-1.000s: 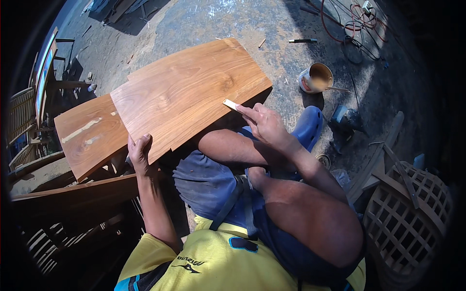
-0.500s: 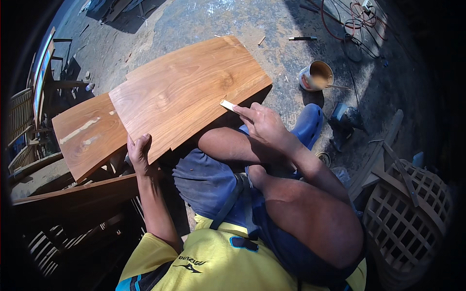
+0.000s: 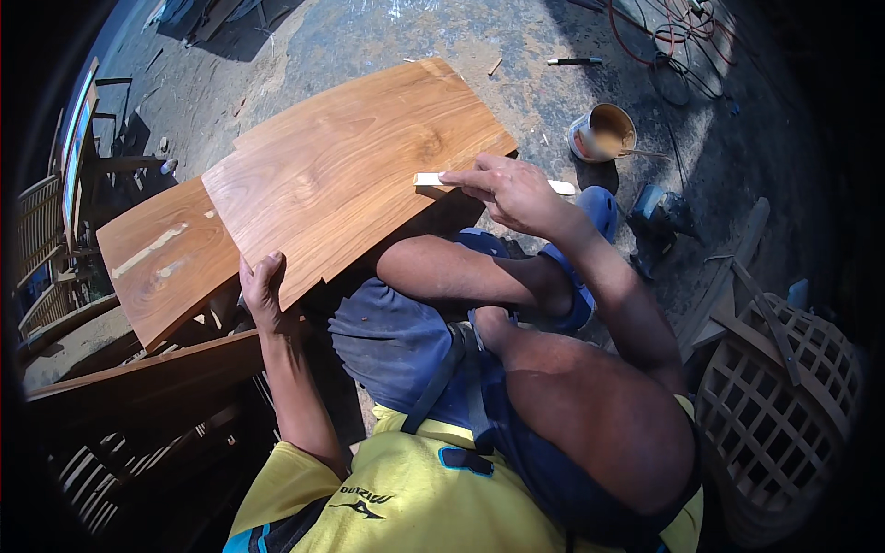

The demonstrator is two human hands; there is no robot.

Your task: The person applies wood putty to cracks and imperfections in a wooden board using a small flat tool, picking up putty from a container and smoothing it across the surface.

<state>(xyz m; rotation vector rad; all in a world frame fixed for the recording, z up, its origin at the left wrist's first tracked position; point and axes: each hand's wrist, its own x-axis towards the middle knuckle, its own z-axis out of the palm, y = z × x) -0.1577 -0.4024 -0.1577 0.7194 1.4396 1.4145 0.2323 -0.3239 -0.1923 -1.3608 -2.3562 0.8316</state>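
A broad wooden panel (image 3: 341,157) with a curved far edge lies tilted in front of me over my lap. My left hand (image 3: 264,281) grips its near left edge, thumb on top and fingers underneath. Over the near right edge, my right hand (image 3: 530,195) holds a flat pale putty stick (image 3: 429,180). One end of the stick lies over the panel and the other pokes out past my hand. Under the panel's left side, a second wooden board (image 3: 171,258) carries pale filler streaks.
Right of the panel, a small tub of brown paste (image 3: 606,134) stands on the floor with a stick in it. Nearby are a dark power tool (image 3: 662,219), tangled cables (image 3: 687,51) and a dark pen-like rod (image 3: 574,62). A wooden lattice frame (image 3: 779,387) stands at the lower right.
My right hand has moved away from me and slightly right, turning the stick so that more of it shows. My left hand keeps its grip on the panel.
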